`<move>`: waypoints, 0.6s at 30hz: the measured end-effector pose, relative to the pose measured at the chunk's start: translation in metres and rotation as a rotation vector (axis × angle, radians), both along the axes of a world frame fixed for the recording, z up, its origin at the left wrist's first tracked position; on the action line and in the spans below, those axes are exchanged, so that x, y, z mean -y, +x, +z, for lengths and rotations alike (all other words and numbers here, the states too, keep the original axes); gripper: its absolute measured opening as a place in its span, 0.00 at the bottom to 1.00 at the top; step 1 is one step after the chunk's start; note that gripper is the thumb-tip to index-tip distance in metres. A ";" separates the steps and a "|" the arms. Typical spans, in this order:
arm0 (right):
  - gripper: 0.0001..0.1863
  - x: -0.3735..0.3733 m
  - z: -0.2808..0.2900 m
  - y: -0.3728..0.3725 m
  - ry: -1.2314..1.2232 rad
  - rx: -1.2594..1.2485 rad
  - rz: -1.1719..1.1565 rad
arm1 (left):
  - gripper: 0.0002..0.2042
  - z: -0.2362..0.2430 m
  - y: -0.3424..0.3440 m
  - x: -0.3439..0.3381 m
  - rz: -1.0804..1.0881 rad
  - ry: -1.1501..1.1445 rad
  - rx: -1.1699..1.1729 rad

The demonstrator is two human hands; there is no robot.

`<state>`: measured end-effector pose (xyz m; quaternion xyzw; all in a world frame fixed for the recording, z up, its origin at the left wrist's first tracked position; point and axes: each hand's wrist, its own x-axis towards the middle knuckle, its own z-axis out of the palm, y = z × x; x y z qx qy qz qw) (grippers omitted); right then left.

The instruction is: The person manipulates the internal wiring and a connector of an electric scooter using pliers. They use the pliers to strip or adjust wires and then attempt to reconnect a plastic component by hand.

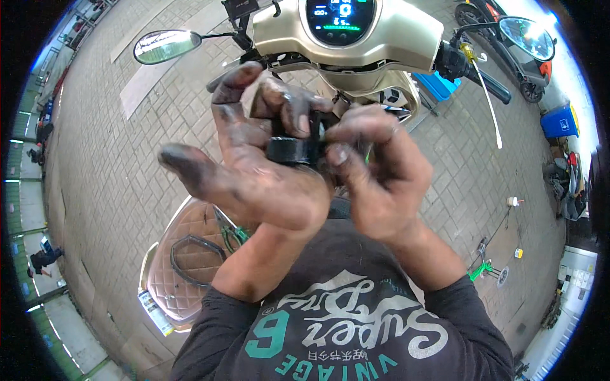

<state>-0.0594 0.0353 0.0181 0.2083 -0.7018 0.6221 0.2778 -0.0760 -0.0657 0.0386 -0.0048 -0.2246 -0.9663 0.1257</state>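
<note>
My left hand is raised palm up, its lower fingers curled round a glossy black ring, apparently a roll of black tape. Its thumb and one finger stick out, and dark grime covers the skin. Close against the roll, my right hand has thumb and fingers pinched together. Motion blurs those fingertips, so what they grip, perhaps the tape's end, is unclear. Both hands are held in front of the front panel of a beige scooter, whose display is lit.
A quilted brown seat lies at the left, bearing green-handled pliers and a black loop. By the right handlebar hangs a yellow-handled screwdriver. A blue bin stands farther right; a green coil lies on the paving.
</note>
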 end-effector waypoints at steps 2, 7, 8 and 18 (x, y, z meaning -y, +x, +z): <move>0.09 -0.004 0.001 -0.008 -0.012 -0.004 -0.059 | 0.42 -0.003 0.003 -0.007 -0.034 0.031 -0.118; 0.08 -0.004 -0.001 -0.004 0.087 -0.107 -0.087 | 0.40 0.003 -0.001 -0.006 -0.013 -0.012 -0.034; 0.09 -0.001 0.002 -0.004 -0.036 0.047 -0.108 | 0.40 0.001 0.000 -0.005 -0.015 -0.011 -0.027; 0.10 -0.002 0.001 -0.004 -0.038 -0.082 -0.100 | 0.37 0.006 -0.005 -0.011 -0.012 -0.031 -0.014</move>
